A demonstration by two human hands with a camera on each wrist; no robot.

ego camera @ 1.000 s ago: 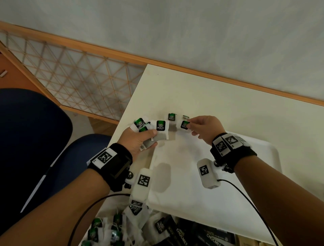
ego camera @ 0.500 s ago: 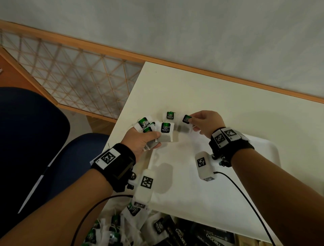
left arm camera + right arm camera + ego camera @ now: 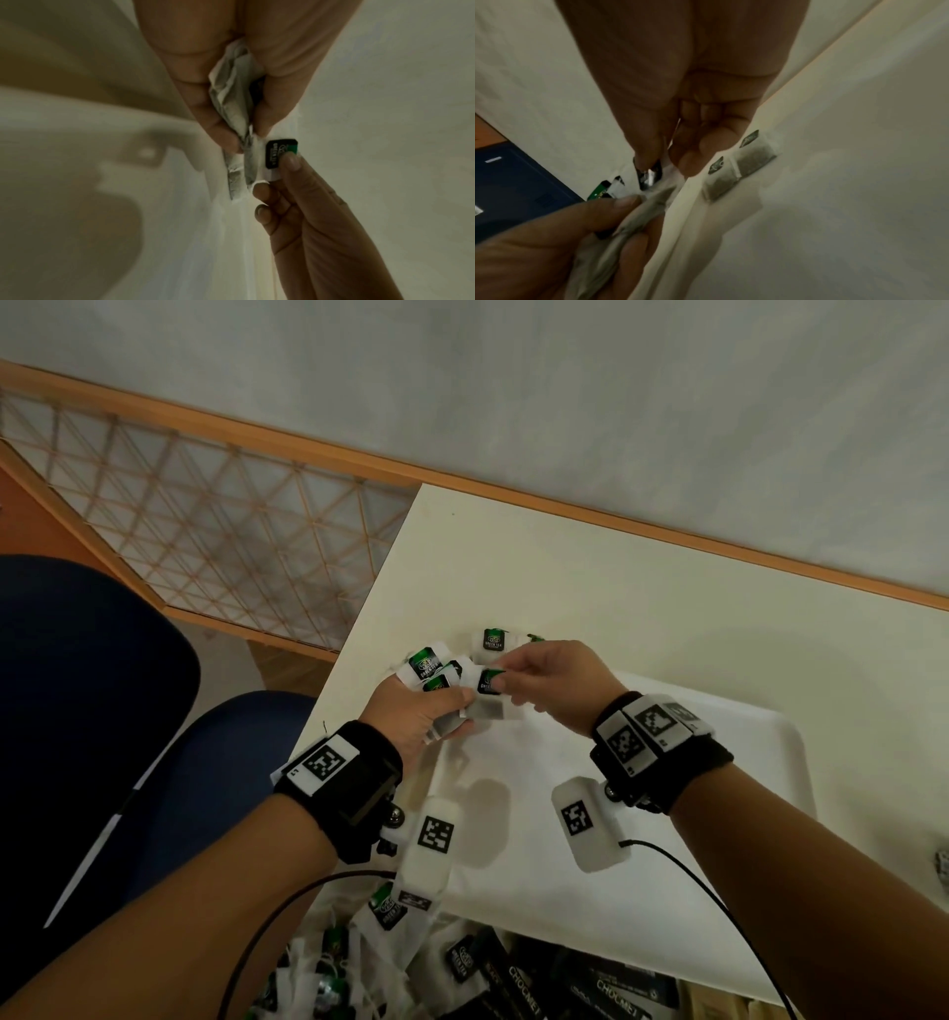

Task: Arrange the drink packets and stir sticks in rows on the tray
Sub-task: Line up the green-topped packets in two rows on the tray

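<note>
At 6 o'clock, a heap of packets is cut off by the frame. Our left hand clamps a fan of tea bags over the tray's 10 o'clock corner; our right hand pinches one bag's tag. Two bags lie along the rim.

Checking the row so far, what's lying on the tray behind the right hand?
Two green tea packets lie side by side at the far edge of the white tray, just beyond the right hand. The head view shows one fully; the hand covers most of the other.
</note>
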